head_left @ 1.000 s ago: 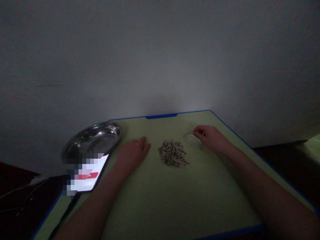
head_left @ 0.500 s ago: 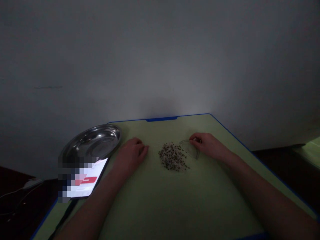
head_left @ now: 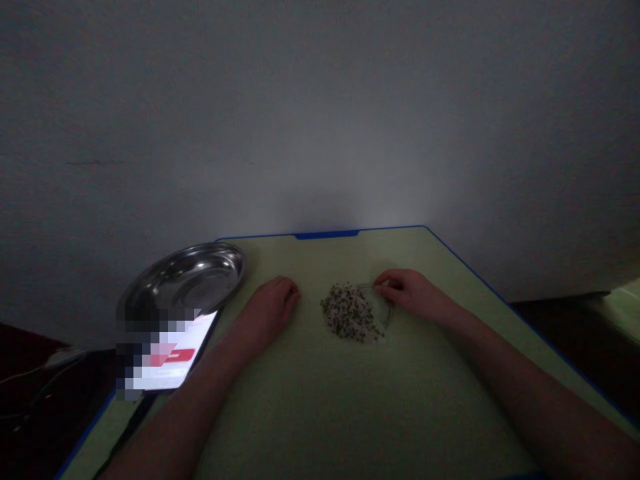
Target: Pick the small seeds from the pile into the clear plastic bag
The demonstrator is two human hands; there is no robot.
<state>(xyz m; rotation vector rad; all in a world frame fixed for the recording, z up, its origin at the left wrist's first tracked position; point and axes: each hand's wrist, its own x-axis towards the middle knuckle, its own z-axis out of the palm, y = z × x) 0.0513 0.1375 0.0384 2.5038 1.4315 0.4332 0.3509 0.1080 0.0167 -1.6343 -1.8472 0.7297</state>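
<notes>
Nearer the pile (head_left: 349,313) now, the right hand (head_left: 411,291) pinches a clear piece (head_left: 381,305).

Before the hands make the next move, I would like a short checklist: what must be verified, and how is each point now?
1. Right hand grips the clear curved piece: ok, fingertips pinch its edge.
2. Clear curved piece touches the pile: cannot tell; it is at the pile's right edge.
3. Left hand apart from the pile: ok.
4. Left hand empty: cannot tell, fingers are curled.
5. Metal bowl apart from the pile: ok.
6. Good light: not ok, dim.
</notes>
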